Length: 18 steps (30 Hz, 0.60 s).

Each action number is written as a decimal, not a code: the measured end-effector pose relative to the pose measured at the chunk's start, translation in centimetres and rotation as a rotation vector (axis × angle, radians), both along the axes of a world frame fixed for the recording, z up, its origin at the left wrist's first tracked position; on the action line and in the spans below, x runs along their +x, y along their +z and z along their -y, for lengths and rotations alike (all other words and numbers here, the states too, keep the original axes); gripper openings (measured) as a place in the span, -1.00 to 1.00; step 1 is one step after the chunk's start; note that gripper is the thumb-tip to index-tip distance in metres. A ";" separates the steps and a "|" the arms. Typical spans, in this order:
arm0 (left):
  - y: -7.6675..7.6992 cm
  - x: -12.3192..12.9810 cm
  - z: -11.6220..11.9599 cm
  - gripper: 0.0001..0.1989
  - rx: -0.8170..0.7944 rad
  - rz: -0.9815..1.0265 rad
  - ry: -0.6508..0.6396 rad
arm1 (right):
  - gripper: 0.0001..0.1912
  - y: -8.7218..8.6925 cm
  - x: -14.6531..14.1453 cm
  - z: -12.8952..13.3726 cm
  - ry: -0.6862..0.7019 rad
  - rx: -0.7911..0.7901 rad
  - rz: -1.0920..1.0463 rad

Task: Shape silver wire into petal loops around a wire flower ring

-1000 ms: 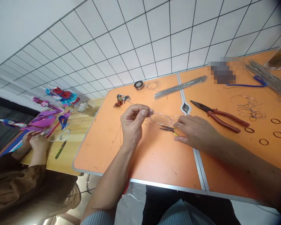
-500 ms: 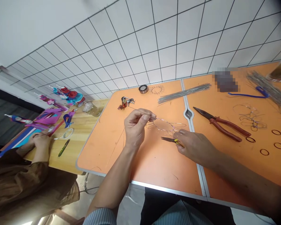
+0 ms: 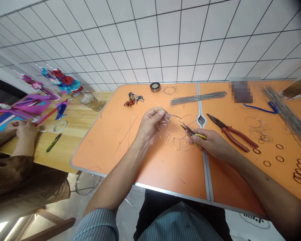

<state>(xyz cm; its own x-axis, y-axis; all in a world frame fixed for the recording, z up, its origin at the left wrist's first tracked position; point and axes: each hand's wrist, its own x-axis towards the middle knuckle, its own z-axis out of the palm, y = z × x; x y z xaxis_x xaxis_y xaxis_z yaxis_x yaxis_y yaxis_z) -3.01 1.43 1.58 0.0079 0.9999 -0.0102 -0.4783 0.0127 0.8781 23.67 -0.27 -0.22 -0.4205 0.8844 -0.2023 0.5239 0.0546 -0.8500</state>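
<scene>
thin wire ring (image 3: 174, 131), a row of looped petals along its lower side and a few loose ends sticking out at the top, held just above the orange tabletop between both hands; whether any loop touches the surface, impossible to tell. left hand (image 3: 150, 125) closed in a tight pinch on the wire at the ring's upper left, right hand (image 3: 210, 144) closed around the yellow grips of small needle-nose pliers (image 3: 190, 132), tips right at the ring's edge. best handling, by the look of it: pinch close to the working spot, seat the plier tips squarely on the wire, and squeeze in small steps so that the neighbouring petals keep their shape. petals slightly uneven, some longer, some leaning. nearby on the orange table (image 3: 107, 157), red-handled long-nose pliers (image 3: 230, 135), a tangle of bent wire (image 3: 259, 130), small wire rings (image 3: 267, 163), a bundle of straight wires (image 3: 198, 98), a dark roll of tape (image 3: 155, 87) and a small red ornament (image 3: 133, 99). farther left, on a wooden table (image 3: 72, 157), a co-worker's hands (image 3: 26, 130) near purple and pink craft pieces (image 3: 32, 103), a glass jar (image 3: 91, 102) and green-handled scissors (image 3: 53, 142).
</scene>
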 end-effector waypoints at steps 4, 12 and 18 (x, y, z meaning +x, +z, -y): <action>0.0 -0.1 0.0 -0.59 -0.030 0.028 -0.032 | -0.53 1.5 -0.2 0.1 0.010 0.141 0.079; 0.2 -0.1 -0.1 -0.58 -0.020 0.079 -0.101 | -0.59 3.9 -0.6 0.2 0.008 0.415 0.217; 0.3 -0.2 0.0 -0.63 0.068 -0.046 -0.101 | -0.62 5.3 -0.2 0.2 0.074 0.685 0.323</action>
